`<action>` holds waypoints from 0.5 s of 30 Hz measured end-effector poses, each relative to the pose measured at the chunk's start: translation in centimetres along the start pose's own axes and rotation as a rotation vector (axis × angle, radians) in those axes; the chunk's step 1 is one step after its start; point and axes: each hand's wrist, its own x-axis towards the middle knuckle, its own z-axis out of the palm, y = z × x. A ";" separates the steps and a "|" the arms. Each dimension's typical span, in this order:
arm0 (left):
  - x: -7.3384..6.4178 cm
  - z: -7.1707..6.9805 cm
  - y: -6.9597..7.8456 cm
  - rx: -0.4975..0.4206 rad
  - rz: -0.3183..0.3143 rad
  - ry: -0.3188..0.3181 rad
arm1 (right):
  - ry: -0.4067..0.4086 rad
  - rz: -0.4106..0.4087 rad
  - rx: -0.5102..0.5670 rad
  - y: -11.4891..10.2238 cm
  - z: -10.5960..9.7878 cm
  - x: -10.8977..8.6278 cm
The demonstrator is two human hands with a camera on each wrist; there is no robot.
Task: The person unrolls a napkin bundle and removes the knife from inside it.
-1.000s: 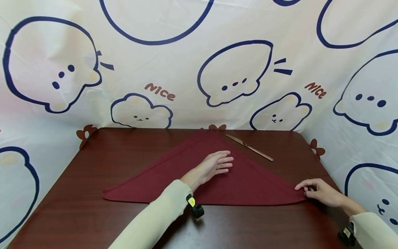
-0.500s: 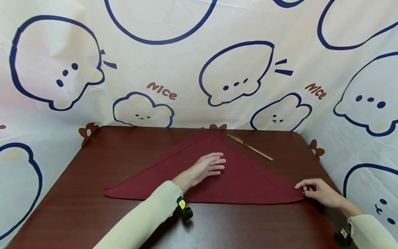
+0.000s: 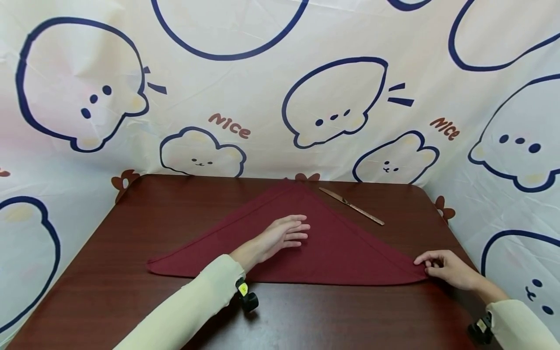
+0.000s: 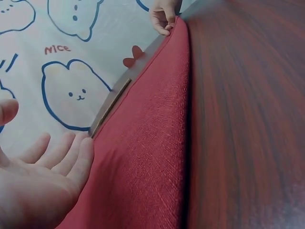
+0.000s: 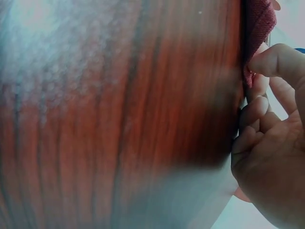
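A dark red cloth napkin (image 3: 345, 248), folded into a triangle, lies with its point away from me and its long fold nearest. Over its middle is my left hand (image 3: 272, 237), fingers extended and slightly spread. In the left wrist view the palm of this left hand (image 4: 40, 191) shows nothing held; whether it touches the cloth is unclear. My right hand (image 3: 452, 272) pinches the napkin's right corner. The right wrist view shows the thumb of the right hand (image 5: 274, 138) against the corner of the napkin (image 5: 260, 24). The left corner lies flat.
A copper-coloured table knife (image 3: 353, 207) lies diagonally behind the napkin's right slope. All of it rests on a dark brown wooden table (image 3: 315, 316). A pale curtain (image 3: 262, 92) with blue cartoon outlines hangs along the back and sides.
My left hand has moved left across the napkin, its fingers still extended. The right hand keeps its pinch on the corner, and the napkin's shape looks the same.
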 end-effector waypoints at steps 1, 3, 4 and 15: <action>-0.1 -0.1 0.0 0.003 0.005 0.000 | 0.000 -0.003 -0.001 0.0 0.0 0.0; -0.4 -0.3 0.0 0.000 0.011 0.001 | 0.002 -0.002 -0.003 0.1 -0.1 0.2; -0.5 -0.3 0.1 -0.005 0.012 0.002 | 0.001 -0.007 -0.001 0.1 -0.1 0.2; -2.2 -1.4 0.1 0.066 0.033 0.082 | 0.018 0.034 -0.039 0.1 0.2 0.0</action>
